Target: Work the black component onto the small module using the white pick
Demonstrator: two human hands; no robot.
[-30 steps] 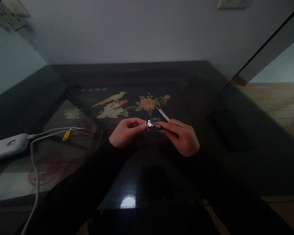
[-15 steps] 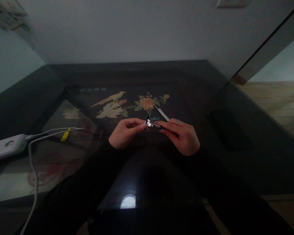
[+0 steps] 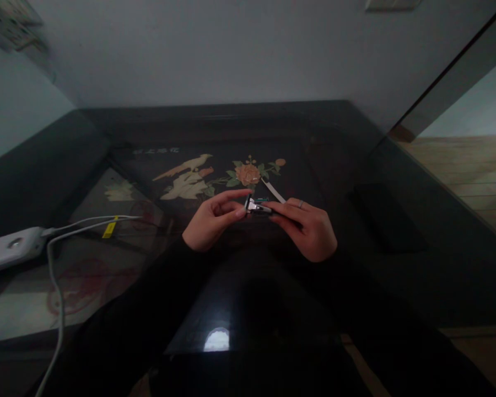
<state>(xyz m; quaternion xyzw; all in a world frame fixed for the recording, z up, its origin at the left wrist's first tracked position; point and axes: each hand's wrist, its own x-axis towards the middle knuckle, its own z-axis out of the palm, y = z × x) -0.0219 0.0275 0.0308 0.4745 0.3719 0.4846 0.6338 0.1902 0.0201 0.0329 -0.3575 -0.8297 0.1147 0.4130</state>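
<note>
Between both hands, above the dark glossy tabletop point(image 3: 248, 125), is a small shiny metal object point(image 3: 256, 206) with a dark upright edge at its left end and a greenish part behind; its kind is unclear. My left hand point(image 3: 215, 219) pinches the left end, thumb at the front and index finger stretched along the top. My right hand point(image 3: 308, 229), a ring on one finger, grips the right end with thumb and fingers. A narrow white strip point(image 3: 274, 191) slants away behind the right fingers; whether it joins the held object I cannot tell.
A white power strip point(image 3: 14, 248) with a grey-white cable point(image 3: 57, 281) and yellow tag point(image 3: 109, 227) lies at left. A dark flat object point(image 3: 388, 218) rests at right. Bird and flower pictures point(image 3: 248, 174) decorate the tabletop. A wall point(image 3: 215, 49) stands behind.
My left index finger has lifted and straightened over the top of the metal object, which has turned slightly. My right hand has barely moved.
</note>
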